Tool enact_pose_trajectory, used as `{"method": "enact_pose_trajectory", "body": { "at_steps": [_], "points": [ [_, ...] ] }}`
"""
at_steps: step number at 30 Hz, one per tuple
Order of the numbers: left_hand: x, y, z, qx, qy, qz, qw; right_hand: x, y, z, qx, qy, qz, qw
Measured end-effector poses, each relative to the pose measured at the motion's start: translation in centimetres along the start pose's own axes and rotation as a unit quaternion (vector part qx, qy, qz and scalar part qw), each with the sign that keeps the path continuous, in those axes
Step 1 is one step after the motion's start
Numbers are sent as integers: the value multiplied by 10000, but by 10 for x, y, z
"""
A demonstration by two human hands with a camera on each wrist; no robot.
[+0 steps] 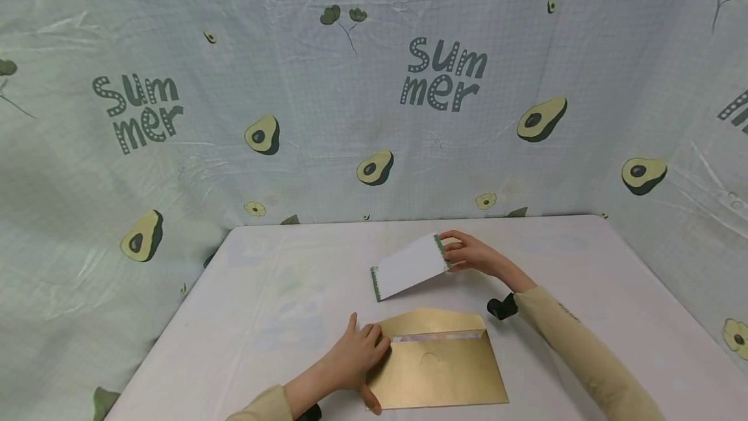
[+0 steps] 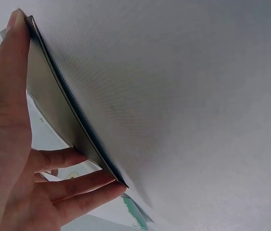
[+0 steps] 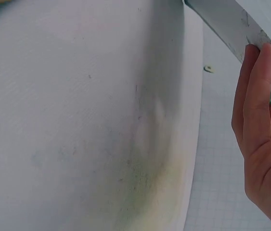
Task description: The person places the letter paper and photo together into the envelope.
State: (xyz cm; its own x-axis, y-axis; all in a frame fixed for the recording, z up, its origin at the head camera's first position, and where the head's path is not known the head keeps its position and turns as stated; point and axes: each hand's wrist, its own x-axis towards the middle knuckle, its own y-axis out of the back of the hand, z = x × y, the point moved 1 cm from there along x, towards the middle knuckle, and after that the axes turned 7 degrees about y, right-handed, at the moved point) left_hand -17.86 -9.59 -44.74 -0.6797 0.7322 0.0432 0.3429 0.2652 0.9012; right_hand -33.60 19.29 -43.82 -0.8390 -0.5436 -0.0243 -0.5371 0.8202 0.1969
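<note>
A gold envelope (image 1: 450, 379) lies on the white table with its flap turned up toward the far side and a pale strip showing in its opening. My left hand (image 1: 356, 356) holds its left end, thumb at the near corner and fingers at the far one; the left wrist view shows this grip along the envelope's edge (image 2: 60, 103). Beyond the envelope, my right hand (image 1: 472, 255) pinches a white card (image 1: 409, 268) with green patterned ends by its right end. That end is raised, and the card slants down to the left. The right wrist view shows the card (image 3: 224, 21) between thumb and fingers.
The white table (image 1: 280, 317) reaches back to a pale curtain (image 1: 327, 83) printed with avocados and the word summer. Curtain fabric also hangs along both sides. A black wrist device (image 1: 502, 307) sits at the right sleeve (image 1: 578, 343).
</note>
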Motion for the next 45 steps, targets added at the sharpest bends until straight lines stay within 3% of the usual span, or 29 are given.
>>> {"method": "enact_pose_trajectory", "body": {
  "at_steps": [27, 45],
  "points": [
    [-1, 0, -3, -160, 53, 23, 9999, -54, 6, 6, 68, 172, 212, 9996],
    [-1, -1, -2, -238, 21, -35, 9997, -94, 15, 16, 23, 289, -24, 9996]
  ]
}}
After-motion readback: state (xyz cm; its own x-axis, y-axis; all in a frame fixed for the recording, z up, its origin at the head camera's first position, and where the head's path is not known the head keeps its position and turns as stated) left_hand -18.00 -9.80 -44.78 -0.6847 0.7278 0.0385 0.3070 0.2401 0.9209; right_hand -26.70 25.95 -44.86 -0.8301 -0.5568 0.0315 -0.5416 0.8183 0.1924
